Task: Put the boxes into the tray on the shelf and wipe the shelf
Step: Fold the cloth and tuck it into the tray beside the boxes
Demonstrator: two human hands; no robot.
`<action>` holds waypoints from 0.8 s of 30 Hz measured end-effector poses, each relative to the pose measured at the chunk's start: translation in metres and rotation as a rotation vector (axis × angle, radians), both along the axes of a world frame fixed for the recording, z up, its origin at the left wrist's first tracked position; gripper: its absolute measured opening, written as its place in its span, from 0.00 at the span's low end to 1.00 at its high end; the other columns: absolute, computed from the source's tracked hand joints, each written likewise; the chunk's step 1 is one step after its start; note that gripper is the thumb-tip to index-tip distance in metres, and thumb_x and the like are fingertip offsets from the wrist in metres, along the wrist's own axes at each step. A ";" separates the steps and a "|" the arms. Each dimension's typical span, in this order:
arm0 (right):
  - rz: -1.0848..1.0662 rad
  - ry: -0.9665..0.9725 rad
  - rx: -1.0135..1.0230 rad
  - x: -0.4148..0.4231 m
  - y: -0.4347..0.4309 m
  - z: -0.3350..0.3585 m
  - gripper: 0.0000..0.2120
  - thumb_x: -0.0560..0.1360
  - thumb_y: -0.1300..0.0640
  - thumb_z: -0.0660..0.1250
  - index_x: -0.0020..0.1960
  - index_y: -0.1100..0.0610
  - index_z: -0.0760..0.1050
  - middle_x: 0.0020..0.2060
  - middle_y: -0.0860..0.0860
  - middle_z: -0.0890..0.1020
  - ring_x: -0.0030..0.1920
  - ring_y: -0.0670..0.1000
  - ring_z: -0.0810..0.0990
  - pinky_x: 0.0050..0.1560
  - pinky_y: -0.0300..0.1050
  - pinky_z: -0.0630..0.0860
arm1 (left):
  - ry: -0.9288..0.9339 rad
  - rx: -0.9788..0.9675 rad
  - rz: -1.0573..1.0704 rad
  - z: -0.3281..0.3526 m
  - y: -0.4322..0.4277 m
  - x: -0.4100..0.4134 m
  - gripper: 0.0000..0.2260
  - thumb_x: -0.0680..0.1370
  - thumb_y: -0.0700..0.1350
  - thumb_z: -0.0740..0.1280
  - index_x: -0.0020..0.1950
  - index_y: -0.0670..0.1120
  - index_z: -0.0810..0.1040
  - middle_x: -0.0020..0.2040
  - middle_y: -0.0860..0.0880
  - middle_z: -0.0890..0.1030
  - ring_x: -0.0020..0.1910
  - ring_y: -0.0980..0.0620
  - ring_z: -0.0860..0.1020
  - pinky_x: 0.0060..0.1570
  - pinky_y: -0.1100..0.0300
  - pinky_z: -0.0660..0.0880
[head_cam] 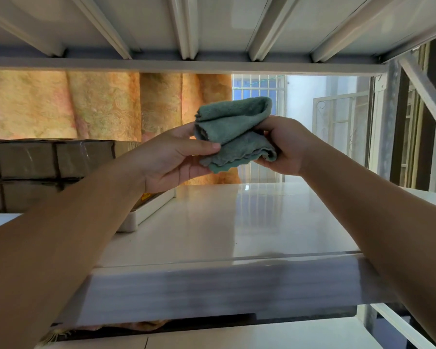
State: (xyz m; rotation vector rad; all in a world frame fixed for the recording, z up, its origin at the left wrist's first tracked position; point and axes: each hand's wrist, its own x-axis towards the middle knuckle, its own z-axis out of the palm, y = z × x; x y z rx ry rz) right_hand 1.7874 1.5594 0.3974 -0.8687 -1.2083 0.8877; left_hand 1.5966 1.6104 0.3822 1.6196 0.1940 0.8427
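Observation:
A folded green cloth [233, 132] is held in the air above the white shelf [224, 222], between both hands. My left hand [171, 159] pinches its left edge with thumb and fingers. My right hand [285, 144] grips its right side. At the left, several brown cardboard boxes [48, 159] wrapped in clear tape stand stacked in a white tray [146, 212]; my left forearm hides part of the tray and boxes.
The shelf above [186, 64] hangs low over the hands. A steel upright and diagonal brace [423, 91] close the right side. An orange patterned curtain [86, 104] and a barred window [259, 86] lie behind. A lower shelf [237, 333] shows below.

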 end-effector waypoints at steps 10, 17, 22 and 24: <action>-0.035 -0.085 -0.114 -0.004 -0.005 -0.003 0.07 0.77 0.54 0.61 0.43 0.55 0.73 0.32 0.49 0.76 0.29 0.46 0.74 0.28 0.37 0.70 | 0.036 0.048 0.012 0.002 -0.007 0.002 0.20 0.67 0.54 0.68 0.56 0.47 0.76 0.48 0.48 0.85 0.45 0.52 0.84 0.37 0.62 0.81; -0.069 -0.083 -0.240 -0.005 -0.003 -0.005 0.05 0.76 0.55 0.63 0.45 0.55 0.75 0.30 0.49 0.78 0.26 0.45 0.77 0.26 0.35 0.71 | 0.163 0.117 0.162 -0.002 0.000 0.002 0.18 0.68 0.40 0.70 0.57 0.49 0.77 0.50 0.49 0.84 0.44 0.53 0.84 0.43 0.59 0.82; -0.130 -0.130 -0.303 -0.005 -0.006 -0.005 0.07 0.76 0.54 0.64 0.40 0.54 0.74 0.24 0.49 0.78 0.24 0.45 0.76 0.25 0.31 0.66 | 0.202 0.095 0.136 -0.004 -0.004 0.004 0.22 0.67 0.36 0.70 0.60 0.48 0.75 0.47 0.47 0.84 0.38 0.52 0.84 0.37 0.63 0.81; -0.137 -0.175 -0.330 -0.005 -0.005 -0.007 0.11 0.76 0.49 0.65 0.38 0.54 0.74 0.22 0.48 0.77 0.21 0.44 0.75 0.21 0.30 0.64 | 0.204 0.042 0.201 -0.005 -0.003 0.005 0.15 0.74 0.36 0.67 0.59 0.45 0.76 0.45 0.47 0.84 0.36 0.53 0.84 0.34 0.63 0.80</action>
